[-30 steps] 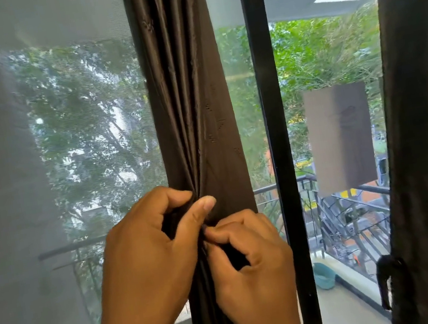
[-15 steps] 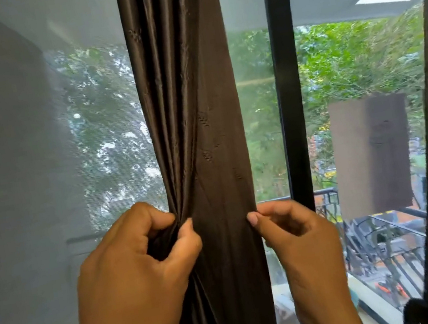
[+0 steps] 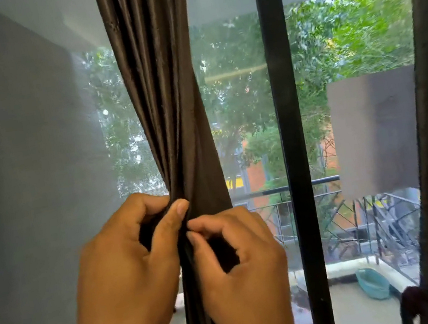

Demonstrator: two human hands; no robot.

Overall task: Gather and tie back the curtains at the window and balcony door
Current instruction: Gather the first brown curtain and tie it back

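A grey wall (image 3: 27,177) fills the left of the frame. The brown curtain (image 3: 166,99) hangs at centre, gathered into 1 narrow bunch, with open glass on both sides up to the black door frame (image 3: 288,122). At lower centre, the left hand (image 3: 127,259) and right hand (image 3: 238,253) pinch the bunch, fingers curled round its folds.

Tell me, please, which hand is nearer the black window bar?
Right. The right hand pinches the curtain just left of the bar; the left hand grips the curtain's far side.
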